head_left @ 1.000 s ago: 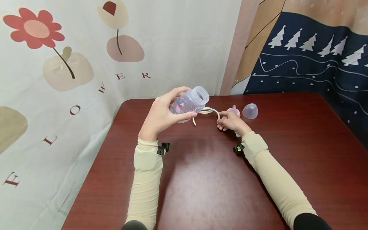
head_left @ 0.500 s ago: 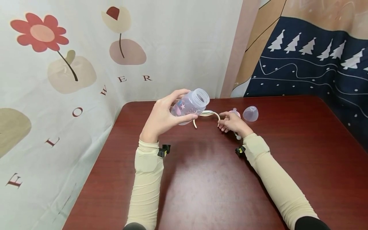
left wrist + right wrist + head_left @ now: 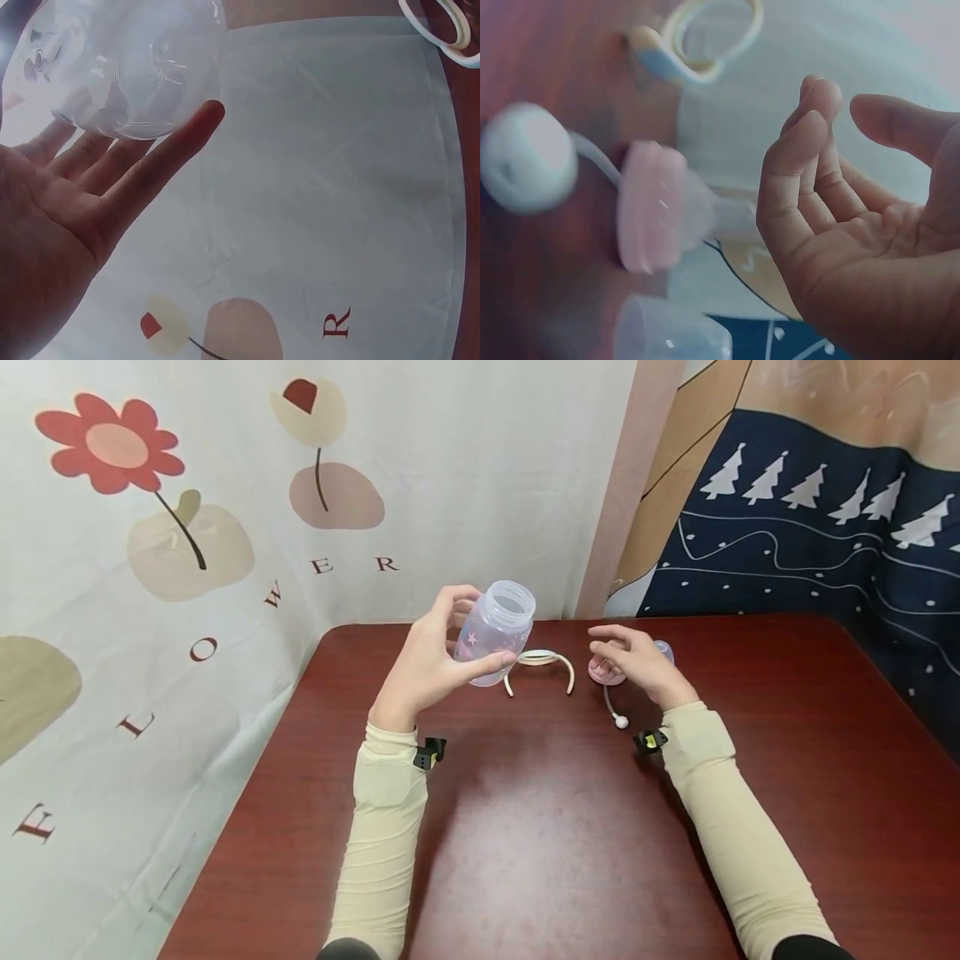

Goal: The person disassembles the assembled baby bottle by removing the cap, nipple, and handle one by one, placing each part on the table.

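Note:
My left hand (image 3: 423,672) grips a clear baby bottle (image 3: 491,635) with star prints, thumb on one side and fingers round the other. The bottle is uncapped and held tilted above the table, its mouth up and toward the right. My right hand (image 3: 641,664) holds nothing, fingers bent and apart from the thumb, over a bottle nipple with a pink collar (image 3: 652,206). That nipple stands teat up on the table, partly hidden by the hand in the head view. Its thin straw ends in a white ball (image 3: 621,722).
Between the hands lies a cream two-armed bottle handle (image 3: 558,657). A clear dome cap (image 3: 667,330) sits behind the right hand. The brown table (image 3: 517,827) meets a printed curtain (image 3: 480,485) at the back.
My right hand has left the bottle handle and moved right, over the nipple with the pink collar. The bottle in my left hand has turned more upright.

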Motion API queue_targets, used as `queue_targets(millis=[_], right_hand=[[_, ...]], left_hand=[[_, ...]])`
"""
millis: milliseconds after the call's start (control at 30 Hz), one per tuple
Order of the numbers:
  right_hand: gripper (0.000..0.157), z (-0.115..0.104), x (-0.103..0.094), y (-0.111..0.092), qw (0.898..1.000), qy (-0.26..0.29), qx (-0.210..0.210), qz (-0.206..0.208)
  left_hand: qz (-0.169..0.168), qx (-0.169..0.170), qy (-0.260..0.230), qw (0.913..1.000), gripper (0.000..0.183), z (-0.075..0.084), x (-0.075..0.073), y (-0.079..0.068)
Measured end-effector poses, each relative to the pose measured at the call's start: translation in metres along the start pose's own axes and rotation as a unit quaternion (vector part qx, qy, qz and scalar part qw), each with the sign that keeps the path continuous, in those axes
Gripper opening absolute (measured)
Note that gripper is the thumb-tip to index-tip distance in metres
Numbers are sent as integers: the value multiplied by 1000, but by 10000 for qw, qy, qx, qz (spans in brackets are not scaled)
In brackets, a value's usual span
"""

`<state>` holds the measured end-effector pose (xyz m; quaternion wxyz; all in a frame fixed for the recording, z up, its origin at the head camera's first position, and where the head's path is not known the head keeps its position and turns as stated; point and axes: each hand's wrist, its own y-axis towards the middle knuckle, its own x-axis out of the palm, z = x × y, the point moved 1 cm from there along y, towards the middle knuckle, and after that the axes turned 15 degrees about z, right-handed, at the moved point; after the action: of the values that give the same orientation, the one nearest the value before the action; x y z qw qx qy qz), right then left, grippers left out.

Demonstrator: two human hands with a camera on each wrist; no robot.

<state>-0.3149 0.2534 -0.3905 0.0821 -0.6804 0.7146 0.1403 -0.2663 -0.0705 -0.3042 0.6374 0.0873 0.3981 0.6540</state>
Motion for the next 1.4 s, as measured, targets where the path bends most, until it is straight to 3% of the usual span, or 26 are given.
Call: queue_targets(millis=[400, 600, 767, 1200, 1400], right_hand=[[44, -11, -26, -9, 9995, -28, -122, 289], [45, -14, -29, -15, 9988, -93, -295, 371], [47, -18, -27, -14, 9983, -61, -469, 347], [47, -20, -22, -13, 9988, -282, -380, 96], [48, -20, -19, -14, 9988, -392, -285, -12]], left_hand=[[162, 219, -90, 9996, 71, -11, 6, 2], [192, 176, -158, 9995, 72, -17, 8, 5], [404, 164, -99, 9990, 71, -24, 6, 8], [627, -96, -87, 9980, 69, -44, 3, 10], [667, -254, 166, 9973, 68, -59, 2, 10]])
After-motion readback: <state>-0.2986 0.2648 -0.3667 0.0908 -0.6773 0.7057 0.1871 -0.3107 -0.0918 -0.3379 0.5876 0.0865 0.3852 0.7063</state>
